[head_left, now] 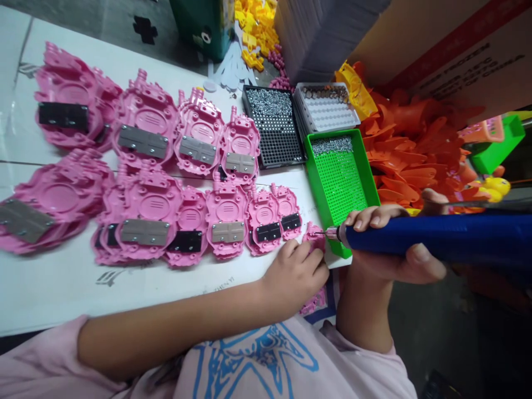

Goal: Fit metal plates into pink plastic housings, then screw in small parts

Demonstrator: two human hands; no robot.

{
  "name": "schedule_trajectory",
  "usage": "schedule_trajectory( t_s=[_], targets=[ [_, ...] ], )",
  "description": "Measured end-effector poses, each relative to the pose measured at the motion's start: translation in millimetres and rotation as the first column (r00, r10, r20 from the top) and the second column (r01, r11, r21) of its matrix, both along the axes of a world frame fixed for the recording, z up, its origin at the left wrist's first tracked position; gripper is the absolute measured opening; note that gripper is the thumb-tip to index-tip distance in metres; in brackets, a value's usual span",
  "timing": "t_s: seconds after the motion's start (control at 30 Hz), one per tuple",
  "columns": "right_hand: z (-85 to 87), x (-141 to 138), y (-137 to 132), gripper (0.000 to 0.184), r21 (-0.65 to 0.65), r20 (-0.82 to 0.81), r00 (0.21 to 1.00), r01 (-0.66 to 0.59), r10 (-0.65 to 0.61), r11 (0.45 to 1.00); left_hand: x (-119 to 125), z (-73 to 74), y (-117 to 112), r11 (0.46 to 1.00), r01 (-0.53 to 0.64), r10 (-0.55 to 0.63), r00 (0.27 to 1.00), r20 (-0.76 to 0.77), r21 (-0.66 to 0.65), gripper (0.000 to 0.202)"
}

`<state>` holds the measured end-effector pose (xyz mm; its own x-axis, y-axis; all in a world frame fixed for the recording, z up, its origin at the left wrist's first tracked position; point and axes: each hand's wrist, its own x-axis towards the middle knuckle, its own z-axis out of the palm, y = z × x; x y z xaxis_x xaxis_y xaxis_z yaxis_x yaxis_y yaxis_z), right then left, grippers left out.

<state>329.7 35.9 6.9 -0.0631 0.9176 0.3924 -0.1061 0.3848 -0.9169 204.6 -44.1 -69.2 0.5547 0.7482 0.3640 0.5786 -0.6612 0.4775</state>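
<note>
One blue screwdriver (pixel 403 231) in right fingers (pixel 376 217)

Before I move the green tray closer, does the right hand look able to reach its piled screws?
Probably yes: the right hand is near the green tray, and nothing covers the piled screws at its far end, though the blue driver occupies that hand.
</note>
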Motion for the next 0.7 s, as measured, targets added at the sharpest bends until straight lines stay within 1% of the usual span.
schedule_trajectory(
  t_s=[0.07,0.1,0.2,0.27,0.47,0.57,0.63,0.7],
  targets=[
    [0.5,-4,-4,0.023,0.011,0.043,0.998,-0.047,0.047,0.999,1,-0.5,0,1.0,0.0,0.0,1.0,-0.004,0.007,0.013],
    [1.2,-7,-7,0.023,0.006,0.057,0.997,-0.046,0.045,0.999,1,-0.8,0,1.0,-0.002,0.002,1.0,-0.003,0.011,0.012],
    [2.7,-13,-14,0.031,-0.028,0.049,0.999,0.013,-0.011,1.0,2,-1.3,0,1.0,-0.017,0.017,1.0,0.017,0.025,0.011],
    [2.2,-14,-16,0.037,-0.027,0.022,1.0,0.02,-0.019,0.999,3,-1.8,0,0.999,-0.015,0.014,1.0,0.021,0.028,0.011],
    [-4.3,-9,-8,0.026,-0.006,0.024,0.993,-0.114,0.114,0.993,1,-2.3,0,1.0,0.005,-0.006,0.999,0.035,0.028,0.013],
    [-2.0,-1,-1,0.029,0.004,-0.031,0.986,-0.166,0.166,0.986,0,-1.5,0,1.0,0.016,-0.017,0.999,0.041,0.019,0.013],
    [5.0,8,3,0.032,-0.002,-0.077,0.984,-0.162,0.161,0.987,-1,-1.4,1,0.997,0.076,-0.076,0.995,0.057,0.006,0.019],
    [15.1,18,9,0.039,0.034,-0.111,0.987,-0.109,0.113,0.993,-2,-2.0,1,0.98,0.2,-0.201,0.974,0.103,0.018,0.031]
  ],
)
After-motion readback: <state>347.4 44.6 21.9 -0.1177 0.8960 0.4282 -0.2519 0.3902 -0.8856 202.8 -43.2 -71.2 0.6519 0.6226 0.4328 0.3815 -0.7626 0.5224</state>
